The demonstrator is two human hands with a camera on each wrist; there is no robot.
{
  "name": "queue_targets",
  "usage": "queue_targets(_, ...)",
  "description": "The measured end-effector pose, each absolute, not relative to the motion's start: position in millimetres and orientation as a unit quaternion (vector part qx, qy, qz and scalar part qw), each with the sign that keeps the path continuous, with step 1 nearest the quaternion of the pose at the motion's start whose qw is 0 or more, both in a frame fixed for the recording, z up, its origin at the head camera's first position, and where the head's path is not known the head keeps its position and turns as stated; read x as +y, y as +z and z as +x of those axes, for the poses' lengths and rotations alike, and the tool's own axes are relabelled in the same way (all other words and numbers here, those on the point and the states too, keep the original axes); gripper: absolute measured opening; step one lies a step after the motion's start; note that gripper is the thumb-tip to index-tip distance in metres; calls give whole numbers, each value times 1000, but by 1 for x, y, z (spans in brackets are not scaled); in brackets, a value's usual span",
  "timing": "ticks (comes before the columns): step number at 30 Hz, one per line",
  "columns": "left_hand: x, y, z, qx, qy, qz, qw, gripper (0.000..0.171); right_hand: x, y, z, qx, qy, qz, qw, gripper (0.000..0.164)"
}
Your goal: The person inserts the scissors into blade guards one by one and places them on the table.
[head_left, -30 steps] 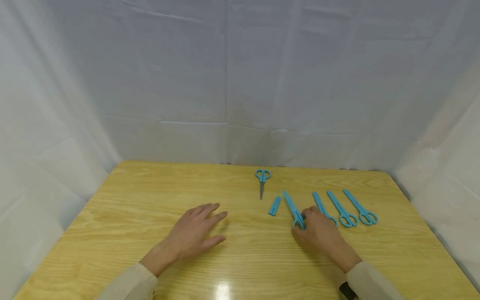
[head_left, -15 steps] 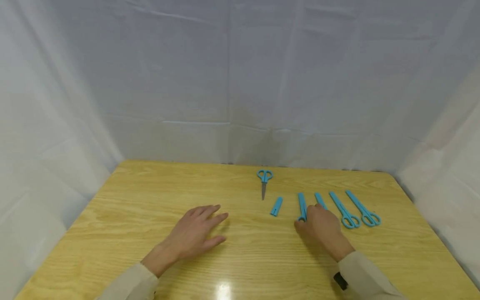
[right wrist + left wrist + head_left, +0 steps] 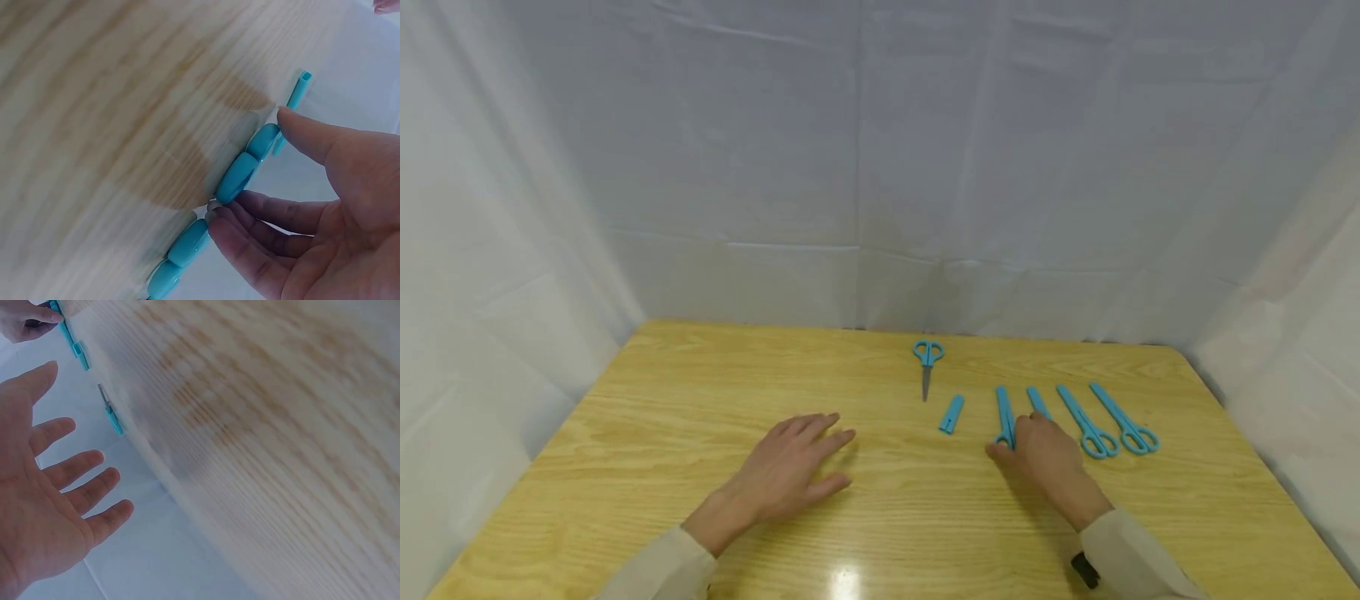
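Note:
My right hand point(image 3: 1048, 462) pinches the handles of a pair of blue scissors point(image 3: 1005, 404) lying on the table, its blades in a blue sheath pointing away. In the right wrist view the thumb is at one side of the finger loops point(image 3: 237, 175) and the fingers at the other. To the left lies a loose blue sheath point(image 3: 952, 414). Behind it are scissors with bare grey blades point(image 3: 927, 379) pointing toward me. My left hand point(image 3: 786, 467) is held over the left half of the table with fingers spread, holding nothing; the left wrist view shows its palm point(image 3: 44, 512).
Right of the held pair, more sheathed scissors lie in a row: one partly hidden by my right hand point(image 3: 1037, 400), then a second pair point(image 3: 1092, 429) and a third point(image 3: 1127, 421). The wooden table point(image 3: 715, 367) is bounded by white sheeting point(image 3: 737, 167) behind and at both sides.
The sheathed scissors under my right hand have turned from a slant to nearly straight, their tip swinging right. The right hand has shifted slightly; my left hand stays put.

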State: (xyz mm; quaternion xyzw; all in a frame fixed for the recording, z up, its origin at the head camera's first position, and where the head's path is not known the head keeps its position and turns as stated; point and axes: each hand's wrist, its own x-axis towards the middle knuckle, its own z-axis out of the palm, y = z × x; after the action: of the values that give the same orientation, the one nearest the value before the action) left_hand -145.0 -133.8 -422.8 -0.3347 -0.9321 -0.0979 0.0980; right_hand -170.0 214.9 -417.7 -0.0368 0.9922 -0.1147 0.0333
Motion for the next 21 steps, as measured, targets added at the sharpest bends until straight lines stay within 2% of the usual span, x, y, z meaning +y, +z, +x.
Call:
queue_targets(10, -135, -423, -144, -933, -101, -331, 93, 53, 224, -421, -170, 988, -131, -72, 29, 42)
queue_targets(13, -136, -423, -144, -933, -102, -332, 89, 53, 227, -422, -169, 988, -131, -83, 17, 49)
queue_targets(21, -138, -424, -148, -939, -89, -322, 79, 53, 230, -419, -168, 987, -122, -99, -27, 45)
